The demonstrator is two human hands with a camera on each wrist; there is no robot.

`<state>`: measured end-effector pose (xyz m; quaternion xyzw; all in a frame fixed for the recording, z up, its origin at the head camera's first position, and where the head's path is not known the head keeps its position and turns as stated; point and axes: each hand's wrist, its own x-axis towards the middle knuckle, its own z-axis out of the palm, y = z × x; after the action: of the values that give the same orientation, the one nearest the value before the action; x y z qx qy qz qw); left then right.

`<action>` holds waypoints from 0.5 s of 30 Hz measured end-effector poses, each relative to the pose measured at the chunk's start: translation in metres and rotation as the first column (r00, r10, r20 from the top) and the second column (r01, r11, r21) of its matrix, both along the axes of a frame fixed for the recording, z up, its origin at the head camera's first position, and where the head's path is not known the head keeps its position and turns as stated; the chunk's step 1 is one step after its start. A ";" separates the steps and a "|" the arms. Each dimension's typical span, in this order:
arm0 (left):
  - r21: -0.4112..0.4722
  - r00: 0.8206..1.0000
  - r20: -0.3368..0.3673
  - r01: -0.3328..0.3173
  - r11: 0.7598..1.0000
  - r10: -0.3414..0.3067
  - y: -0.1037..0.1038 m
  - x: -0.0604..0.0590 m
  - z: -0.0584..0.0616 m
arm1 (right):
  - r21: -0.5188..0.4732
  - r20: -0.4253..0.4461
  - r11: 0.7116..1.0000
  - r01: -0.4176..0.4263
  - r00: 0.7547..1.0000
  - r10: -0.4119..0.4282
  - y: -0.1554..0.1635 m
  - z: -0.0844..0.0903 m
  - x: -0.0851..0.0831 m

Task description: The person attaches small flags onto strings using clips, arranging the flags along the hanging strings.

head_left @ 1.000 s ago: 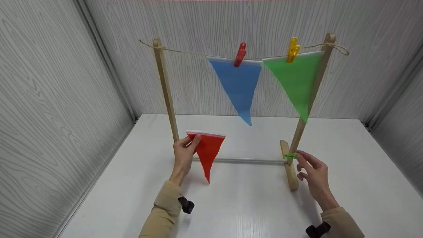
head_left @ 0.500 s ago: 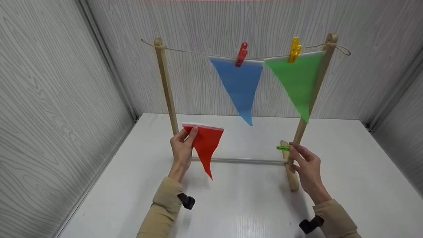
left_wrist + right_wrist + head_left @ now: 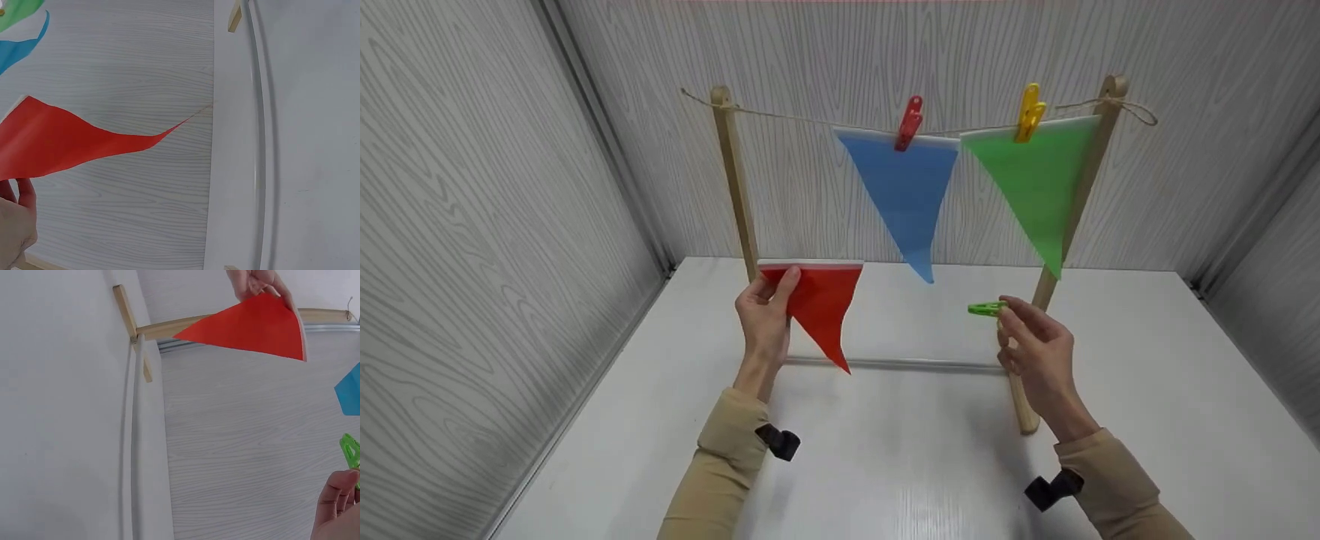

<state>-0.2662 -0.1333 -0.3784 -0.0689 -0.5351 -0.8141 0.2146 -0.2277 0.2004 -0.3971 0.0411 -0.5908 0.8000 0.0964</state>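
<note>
Head overview; close, sideways wrist views

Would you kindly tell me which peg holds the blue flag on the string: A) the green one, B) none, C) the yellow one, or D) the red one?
D: the red peg clips the blue flag to the string.

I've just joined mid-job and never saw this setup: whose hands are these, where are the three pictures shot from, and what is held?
A person works bare-handed; no machine. The wide picture comes from a head camera; the other two from cameras on each wrist. The left hand pinches a red flag by its top corner. The right hand pinches a green clip. On the white table stands a wooden rack with a string. A blue flag hangs under a red clip, a green flag under a yellow clip.
</note>
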 end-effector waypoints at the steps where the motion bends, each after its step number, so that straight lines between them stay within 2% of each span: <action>1: 0.010 1.000 -0.005 0.002 1.000 -0.001 0.000 0.000 0.002 | -0.003 -0.014 1.000 -0.006 1.000 0.006 -0.002 0.003 0.000; 8: 0.100 1.000 -0.008 0.019 0.995 -0.018 0.001 -0.001 0.014 | -0.046 -0.120 0.998 -0.053 0.992 0.047 -0.018 0.022 -0.001; 12: 0.115 1.000 0.006 0.010 0.993 -0.011 0.002 -0.002 0.019 | -0.071 -0.177 0.994 -0.087 0.982 0.073 -0.025 0.035 -0.002; 15: 0.130 1.000 -0.009 0.021 0.991 -0.020 0.002 -0.003 0.024 | -0.076 -0.224 0.991 -0.108 0.971 0.088 -0.030 0.044 -0.004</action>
<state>-0.2696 -0.1312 -0.3543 -0.0635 -0.4795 -0.8491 0.2123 -0.2316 0.1704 -0.3535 0.1543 -0.5380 0.8195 0.1234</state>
